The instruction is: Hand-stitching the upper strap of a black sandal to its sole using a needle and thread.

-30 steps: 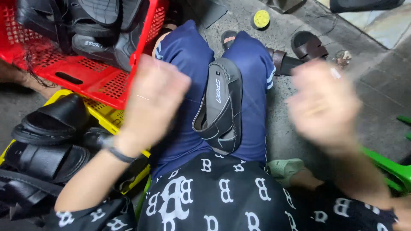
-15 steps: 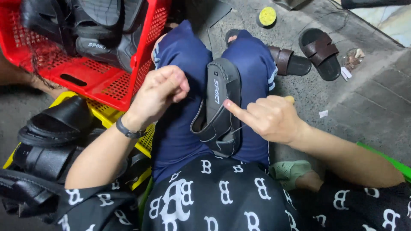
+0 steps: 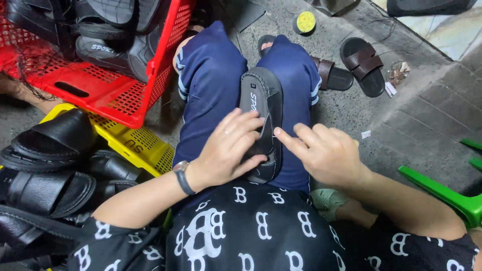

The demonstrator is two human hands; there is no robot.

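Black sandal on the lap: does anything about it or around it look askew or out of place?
Nothing stands out. The black sandal lies lengthwise between the knees, left hand over its strap, right hand pointing at its edge. Other sandals fill the red crate and yellow crate; brown sandals lie on the floor.

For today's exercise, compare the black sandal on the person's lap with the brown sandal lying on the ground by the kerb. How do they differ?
The black sandal rests on the lap, with the left hand on it and the right hand touching it; the brown sandal lies untouched on the concrete. The black sandal has a stitched rim and white print; the brown sandal looks plain. Both are open slip-ons lying sole down.
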